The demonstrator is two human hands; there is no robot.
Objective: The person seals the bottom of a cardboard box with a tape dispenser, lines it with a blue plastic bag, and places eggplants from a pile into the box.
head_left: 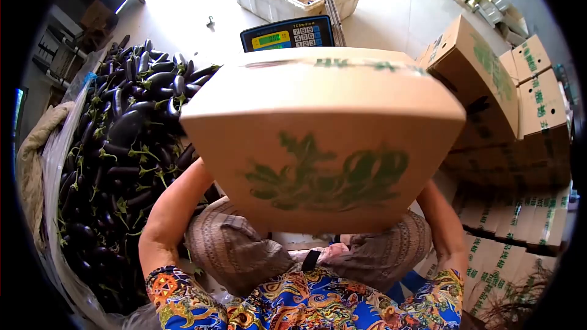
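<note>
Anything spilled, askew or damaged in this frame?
One small dark-green scrap lies alone on the pale floor, apart from the heap of glossy purple eggplants, so possibly dropped. The raised brown cardboard box with green printing shows no clear damage, though it's blurred.

Tan carton (324, 134), green vegetable print (330, 174)

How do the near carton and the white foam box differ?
Colour: the near carton is tan; the foam box is white.
Print: the near carton carries green plant artwork; the foam box shows none.
Place: the near carton is up between the person's arms; the foam box sits on the floor.
Shared: both are box-shaped containers.
</note>
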